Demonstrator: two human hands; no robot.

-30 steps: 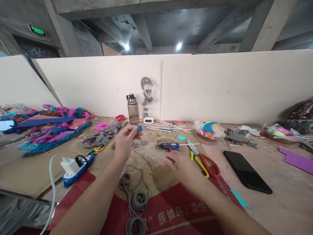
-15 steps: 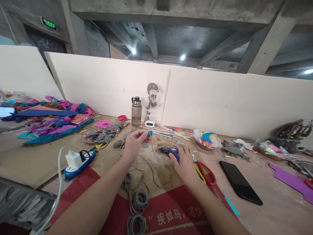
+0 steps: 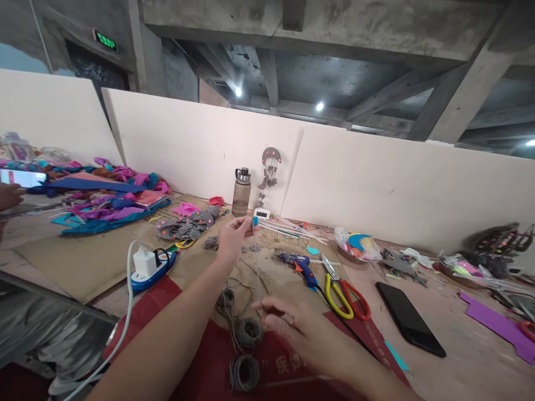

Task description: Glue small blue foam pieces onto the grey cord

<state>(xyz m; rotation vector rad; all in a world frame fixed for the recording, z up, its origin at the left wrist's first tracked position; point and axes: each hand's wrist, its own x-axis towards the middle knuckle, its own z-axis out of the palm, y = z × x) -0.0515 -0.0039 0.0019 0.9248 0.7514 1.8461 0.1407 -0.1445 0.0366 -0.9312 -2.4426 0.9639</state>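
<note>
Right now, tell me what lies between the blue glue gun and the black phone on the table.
In the head view, between the glue gun and the phone lie the scissors with one yellow and one red handle, flat on the table.

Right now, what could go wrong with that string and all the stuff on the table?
The thin grey string stretched between the left hand and right hand could snag on the loose string coils below. The glue gun, possibly hot, and the open scissors lie near the right hand, so a careless reach might hurt.

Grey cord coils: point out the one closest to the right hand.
The middle coil, just left of the right hand; the others lie farther up and nearer the bottom edge.
</note>
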